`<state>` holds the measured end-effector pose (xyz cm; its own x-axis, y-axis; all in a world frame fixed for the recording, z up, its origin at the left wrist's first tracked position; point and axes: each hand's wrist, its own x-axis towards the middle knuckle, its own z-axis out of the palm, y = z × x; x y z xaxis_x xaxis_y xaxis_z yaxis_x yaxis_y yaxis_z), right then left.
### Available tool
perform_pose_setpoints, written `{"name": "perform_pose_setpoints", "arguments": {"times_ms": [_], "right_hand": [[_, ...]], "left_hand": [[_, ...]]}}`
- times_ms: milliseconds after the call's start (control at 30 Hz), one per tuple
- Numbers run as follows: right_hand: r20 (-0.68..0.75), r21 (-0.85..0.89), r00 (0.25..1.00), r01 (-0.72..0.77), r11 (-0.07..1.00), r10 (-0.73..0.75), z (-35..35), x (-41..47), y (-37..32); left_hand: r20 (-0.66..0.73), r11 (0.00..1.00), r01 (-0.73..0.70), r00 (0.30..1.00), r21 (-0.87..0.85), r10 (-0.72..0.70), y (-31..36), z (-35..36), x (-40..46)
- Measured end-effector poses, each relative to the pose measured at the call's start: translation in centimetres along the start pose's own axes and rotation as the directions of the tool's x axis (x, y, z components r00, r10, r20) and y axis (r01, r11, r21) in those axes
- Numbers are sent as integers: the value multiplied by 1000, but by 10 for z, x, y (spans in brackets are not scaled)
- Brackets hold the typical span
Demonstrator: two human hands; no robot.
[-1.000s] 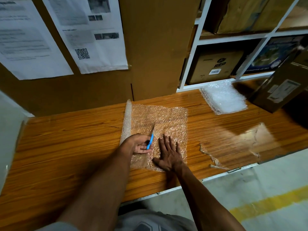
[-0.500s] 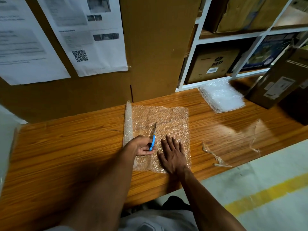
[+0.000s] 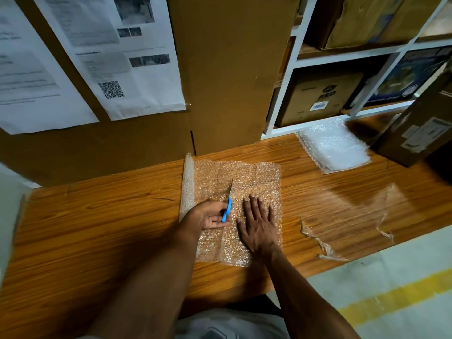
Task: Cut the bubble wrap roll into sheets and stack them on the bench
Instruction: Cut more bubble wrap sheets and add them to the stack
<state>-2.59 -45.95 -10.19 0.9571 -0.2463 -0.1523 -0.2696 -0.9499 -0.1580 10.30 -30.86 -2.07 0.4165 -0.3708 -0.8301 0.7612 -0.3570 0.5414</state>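
A stretch of bubble wrap [image 3: 254, 177] lies unrolled flat on the wooden bench [image 3: 97, 221], with the thin remaining roll [image 3: 187, 182] along its left edge. My left hand [image 3: 208, 215] grips blue-handled scissors [image 3: 227, 206] whose blades point away from me into a cut running up the wrap. My right hand [image 3: 259, 223] lies flat, fingers spread, pressing the wrap just right of the cut. A stack of cut bubble wrap sheets [image 3: 333, 145] rests at the bench's back right.
Cardboard panels with taped paper notices [image 3: 127, 52] stand behind the bench. White shelving [image 3: 288, 69] holds cardboard boxes at right. A brown box [image 3: 415, 133] sits at far right. Torn clear film [image 3: 320, 243] clings to the front edge. A yellow floor line [image 3: 396, 297] runs below.
The scissors have advanced a little farther up the wrap, lengthening the cut. My right hand stays flat on the sheet. The view has shifted slightly.
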Motion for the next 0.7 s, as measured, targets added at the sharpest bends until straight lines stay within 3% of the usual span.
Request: {"name": "perform_pose_setpoints", "arguments": {"times_ms": [267, 700], "right_hand": [[-3, 1, 1000, -5, 1000, 5, -2, -2, 0], [-11, -1, 1000, -22, 1000, 22, -4, -2, -1]], "left_hand": [[-73, 998, -14, 997, -56, 10, 6, 2, 15], [-14, 1000, -16, 1000, -26, 16, 18, 4, 15]]}}
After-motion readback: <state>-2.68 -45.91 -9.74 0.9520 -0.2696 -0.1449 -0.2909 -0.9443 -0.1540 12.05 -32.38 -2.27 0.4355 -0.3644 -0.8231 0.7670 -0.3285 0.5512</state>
